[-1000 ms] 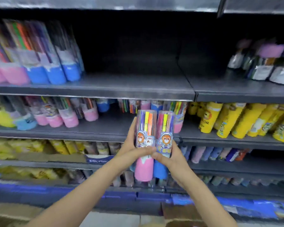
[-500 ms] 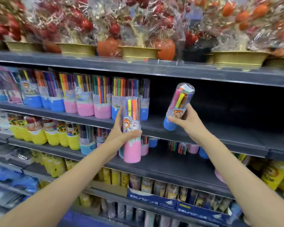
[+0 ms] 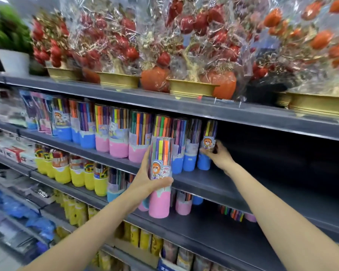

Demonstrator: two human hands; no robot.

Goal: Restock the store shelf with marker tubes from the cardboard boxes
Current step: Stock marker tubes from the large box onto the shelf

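The right hand (image 3: pixel 218 156) is gripping a blue-based marker tube (image 3: pixel 206 151), which is standing upright on the grey shelf (image 3: pixel 233 184) at the right end of the row of marker tubes (image 3: pixel 125 133), just beside the last blue one. The left hand (image 3: pixel 149 179) is wrapping its fingers round a pink-based marker tube (image 3: pixel 160 177), holding it upright in front of that row, off the shelf. Above the row, wrapped red fruit ornaments (image 3: pixel 125 42) are sitting in gold pots.

One head-worn wide-angle camera looks forward and slightly down along both outstretched forearms, facing a dark store shelf (image 3: pixel 243 184) at close range. The shelving runs obliquely, receding leftward, with edges blurred and bowed. No second view shares the scene.
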